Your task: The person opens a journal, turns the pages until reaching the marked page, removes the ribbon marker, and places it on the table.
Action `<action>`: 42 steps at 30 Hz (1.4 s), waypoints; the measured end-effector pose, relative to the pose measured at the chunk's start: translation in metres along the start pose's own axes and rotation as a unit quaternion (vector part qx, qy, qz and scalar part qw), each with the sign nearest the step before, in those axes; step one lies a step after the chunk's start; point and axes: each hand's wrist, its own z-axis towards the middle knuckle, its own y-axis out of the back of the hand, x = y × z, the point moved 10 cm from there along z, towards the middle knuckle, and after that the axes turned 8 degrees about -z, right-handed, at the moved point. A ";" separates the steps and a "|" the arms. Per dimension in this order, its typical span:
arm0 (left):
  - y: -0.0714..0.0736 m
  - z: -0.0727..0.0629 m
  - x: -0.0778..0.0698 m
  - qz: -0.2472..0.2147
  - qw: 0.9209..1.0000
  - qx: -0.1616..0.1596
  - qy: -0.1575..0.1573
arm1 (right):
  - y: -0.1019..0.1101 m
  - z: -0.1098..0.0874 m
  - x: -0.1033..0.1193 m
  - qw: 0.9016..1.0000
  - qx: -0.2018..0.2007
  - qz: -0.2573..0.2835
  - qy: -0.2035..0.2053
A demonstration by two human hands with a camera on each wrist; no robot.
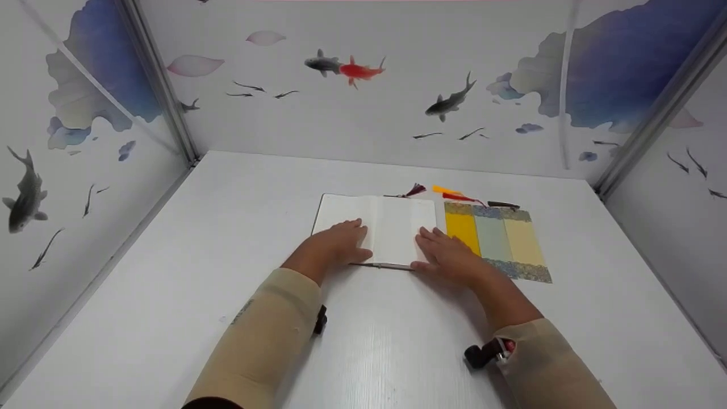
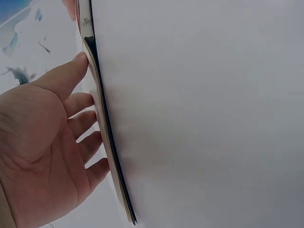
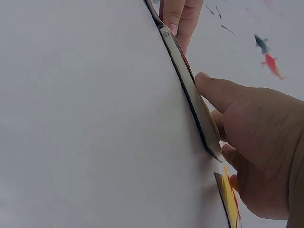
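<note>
An open notebook (image 1: 395,230) with blank white pages lies on the table. My left hand (image 1: 339,241) rests on its left page, fingers extended toward the fold. On the right page's outer part, my right hand (image 1: 451,258) lies with straight fingers, its thumb at the near edge. Both wrist views look low along the notebook, with the left palm (image 2: 47,142) and the right palm (image 3: 259,142) beside its edge. Close to the right hand are a yellow bookmark (image 1: 462,226), a pale green bookmark (image 1: 492,236) and a cream bookmark (image 1: 525,238), side by side with patterned ends.
Beyond the notebook's far edge lies a dark red tassel (image 1: 416,190). An orange tassel (image 1: 446,190), a red tassel (image 1: 457,197) and a black tassel (image 1: 503,205) lie behind the bookmarks. White panels with painted fish (image 1: 360,70) enclose the white table (image 1: 255,187) at the back and sides.
</note>
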 end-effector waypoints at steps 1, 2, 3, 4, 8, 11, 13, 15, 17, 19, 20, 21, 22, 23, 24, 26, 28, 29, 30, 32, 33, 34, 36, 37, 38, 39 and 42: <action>0.000 0.000 0.000 0.001 1.000 0.001 0.001 | 0.000 0.000 0.000 1.000 0.001 0.001 -0.001; 0.000 0.000 0.000 0.001 1.000 0.001 0.001 | -0.001 0.000 0.000 1.000 0.003 -0.001 -0.001; -0.001 0.000 0.000 0.001 1.000 0.002 0.002 | -0.001 0.000 -0.001 1.000 0.003 -0.001 -0.001; -0.001 0.000 0.001 0.000 1.000 0.002 0.003 | -0.001 0.000 -0.002 1.000 0.005 -0.001 -0.004; 0.000 0.000 0.001 -0.003 1.000 0.001 0.005 | -0.001 0.000 -0.004 1.000 0.008 0.003 -0.003; 0.000 0.001 0.001 -0.003 1.000 0.000 0.008 | 0.000 -0.001 -0.006 1.000 0.013 0.019 -0.007; 0.000 0.001 0.001 -0.004 1.000 -0.001 0.009 | 0.001 -0.002 -0.008 0.999 0.016 0.031 -0.012; -0.001 0.001 0.000 -0.002 1.000 -0.002 0.009 | 0.003 -0.003 -0.009 0.999 0.013 0.048 -0.013; -0.001 0.000 0.000 0.001 1.000 -0.004 0.009 | 0.006 -0.005 -0.010 0.998 0.009 0.064 -0.016; -0.001 0.001 -0.001 0.005 1.000 -0.004 0.007 | 0.009 -0.006 -0.010 0.997 0.003 0.073 -0.013; -0.001 0.001 -0.002 0.007 1.000 -0.003 0.006 | 0.010 -0.006 -0.010 0.997 0.000 0.075 -0.015; -0.001 0.002 -0.002 0.009 1.000 -0.003 0.004 | 0.012 -0.007 -0.010 0.997 -0.001 0.075 -0.019; -0.001 0.003 -0.002 0.011 1.000 -0.003 0.004 | 0.013 -0.008 -0.010 0.997 -0.002 0.072 -0.024; -0.001 0.003 -0.003 0.011 1.000 -0.004 0.004 | 0.014 -0.009 -0.010 0.997 -0.002 0.068 -0.027; -0.001 0.004 -0.003 0.011 1.000 -0.005 0.006 | 0.016 -0.010 -0.009 0.998 -0.004 0.063 -0.028; -0.001 0.005 -0.003 0.008 1.000 -0.007 0.010 | 0.018 -0.012 -0.010 0.998 -0.009 0.059 -0.032; -0.001 0.005 -0.003 0.000 1.000 -0.011 0.016 | 0.021 -0.013 -0.011 0.997 -0.019 0.063 -0.035; -0.001 0.004 -0.003 -0.004 1.000 -0.011 0.019 | 0.022 -0.013 -0.012 0.997 -0.025 0.067 -0.037; -0.001 0.004 -0.003 -0.006 1.000 -0.012 0.021 | 0.024 -0.013 -0.014 0.996 -0.032 0.070 -0.038; -0.001 0.004 -0.003 -0.010 1.000 -0.012 0.025 | 0.027 -0.014 -0.016 0.995 -0.044 0.075 -0.039; -0.001 0.004 -0.004 -0.011 1.000 -0.012 0.026 | 0.028 -0.014 -0.017 0.995 -0.048 0.076 -0.042; -0.001 0.004 -0.004 -0.010 1.000 -0.012 0.026 | 0.029 -0.014 -0.018 0.995 -0.051 0.076 -0.042; -0.001 0.004 -0.004 -0.006 1.000 -0.012 0.026 | 0.031 -0.014 -0.018 0.995 -0.056 0.071 -0.038; -0.001 0.005 -0.004 -0.004 1.000 -0.011 0.025 | 0.032 -0.014 -0.019 0.995 -0.057 0.070 -0.039; -0.001 0.005 -0.004 -0.001 1.000 -0.011 0.024 | 0.033 -0.014 -0.019 0.995 -0.057 0.070 -0.039; -0.001 0.005 -0.005 0.002 1.000 -0.011 0.022 | 0.033 -0.014 -0.020 0.995 -0.056 0.072 -0.042; 0.000 0.007 -0.005 0.007 1.000 -0.012 0.020 | 0.034 -0.013 -0.021 0.995 -0.053 0.075 -0.043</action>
